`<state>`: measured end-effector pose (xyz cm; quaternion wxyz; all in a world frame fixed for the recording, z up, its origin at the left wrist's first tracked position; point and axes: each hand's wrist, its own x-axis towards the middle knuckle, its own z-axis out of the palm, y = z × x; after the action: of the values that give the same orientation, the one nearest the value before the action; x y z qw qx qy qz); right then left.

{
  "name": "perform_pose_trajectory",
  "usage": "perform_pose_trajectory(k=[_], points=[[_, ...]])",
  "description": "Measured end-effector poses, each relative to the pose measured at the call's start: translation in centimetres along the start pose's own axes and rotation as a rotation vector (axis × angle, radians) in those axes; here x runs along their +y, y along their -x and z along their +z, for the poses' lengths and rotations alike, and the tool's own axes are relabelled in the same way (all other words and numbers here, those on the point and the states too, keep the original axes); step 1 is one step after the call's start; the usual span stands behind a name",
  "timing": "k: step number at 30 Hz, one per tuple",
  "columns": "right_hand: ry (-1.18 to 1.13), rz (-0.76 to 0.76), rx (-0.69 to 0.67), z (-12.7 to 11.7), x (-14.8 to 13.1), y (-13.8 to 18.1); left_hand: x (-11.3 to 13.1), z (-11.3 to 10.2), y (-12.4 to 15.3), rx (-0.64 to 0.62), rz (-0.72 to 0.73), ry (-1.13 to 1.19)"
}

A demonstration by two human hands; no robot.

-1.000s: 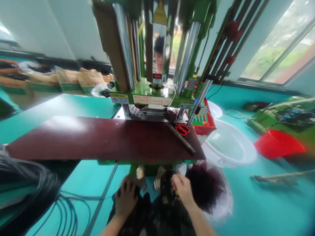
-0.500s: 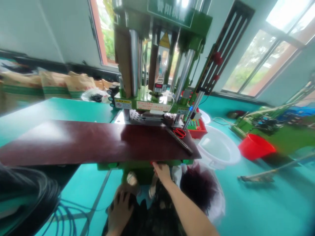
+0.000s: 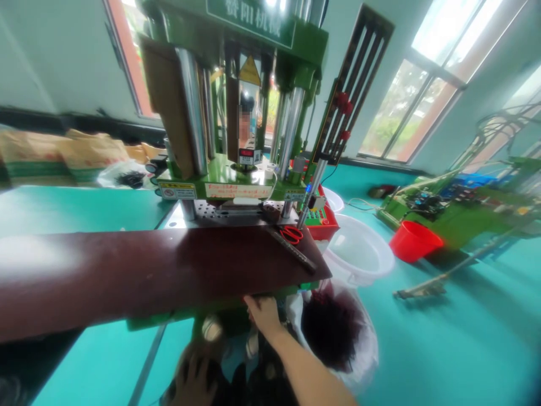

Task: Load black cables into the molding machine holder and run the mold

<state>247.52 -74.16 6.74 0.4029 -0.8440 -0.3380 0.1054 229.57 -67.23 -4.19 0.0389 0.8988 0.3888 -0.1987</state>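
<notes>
My right hand reaches up to the front underside edge of the dark red worktable, fingers curled against it; whether it grips something is hidden. My left hand rests low on my dark-clothed lap, fingers spread. A green press machine stands behind the table. Red-handled scissors and a dark bar lie on the table's right end.
A clear bag of dark material sits right of my knees. A white basin and a red bucket stand on the teal floor. A broom-like stick lies beyond. Brown sacks line the left wall.
My right hand rose from my lap to the table's front edge and stays there. The view tilted up and shifted left. My left hand stayed on my lap.
</notes>
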Motion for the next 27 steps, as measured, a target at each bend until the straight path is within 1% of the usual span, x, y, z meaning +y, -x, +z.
perform_pose_trajectory(k=[2,4,9,11,15,17,19,22,25,27], points=[[0.017,-0.032,0.001,-0.1,0.0,0.0,0.0,0.4,-0.2,0.004,-0.004,0.003],[0.033,-0.058,0.007,-0.2,0.0,0.0,0.1,0.7,-0.3,0.037,-0.020,0.004],[0.048,-0.109,0.005,-0.4,0.1,0.0,0.4,0.4,-0.3,0.042,-0.013,0.022],[0.048,-0.129,-0.008,-0.6,0.3,0.2,0.3,0.4,-0.2,0.043,0.000,0.031],[0.051,-0.165,-0.058,-1.5,1.3,1.5,0.0,0.9,0.0,0.095,-0.002,0.048],[0.062,-0.165,-0.078,-2.3,2.1,2.6,-0.1,1.0,-0.1,0.092,-0.001,0.065],[0.105,-0.131,-0.108,-3.2,3.2,3.9,-0.2,0.9,-0.2,0.064,-0.001,0.075],[0.186,-0.102,-0.158,-4.1,5.4,6.0,-0.2,0.5,-0.3,0.050,-0.003,0.075],[0.263,-0.135,-0.193,-3.9,7.9,7.9,0.0,0.4,-0.3,0.076,0.001,0.076],[0.340,-0.115,-0.230,-3.3,9.4,8.8,0.2,0.3,-0.2,0.092,0.002,0.060]])
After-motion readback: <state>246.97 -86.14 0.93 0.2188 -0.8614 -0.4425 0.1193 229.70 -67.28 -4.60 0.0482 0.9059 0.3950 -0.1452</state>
